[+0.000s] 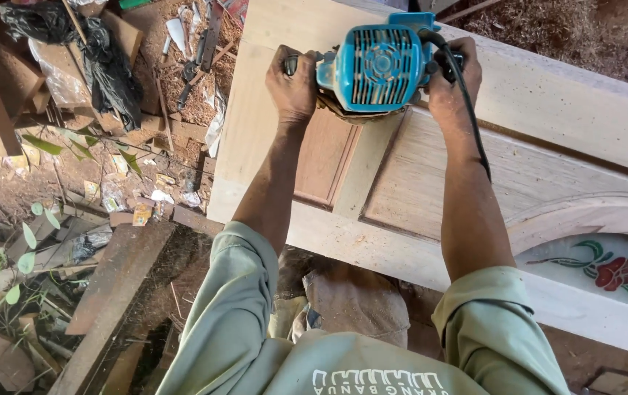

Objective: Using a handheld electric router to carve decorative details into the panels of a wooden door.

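Unfinished wooden door lying flat as the work surface, with recessed panels and an arched flower-painted glass insert; a blue power sander rests directly upon its upper rail. Scrap-littered ground lies beside it.

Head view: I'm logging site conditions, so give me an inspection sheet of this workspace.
Surface: pale wooden door lying flat, raised panels, an arched pane with a painted red flower.
Job's things: blue power sander resting on the door.
Clutter: wood scraps, sawdust, black plastic sheet, leaves on the ground.
Grippers: left hand and right hand each grip a side handle.
Cables: black cord runs along the right forearm.
Surroundings: dirt floor, planks.
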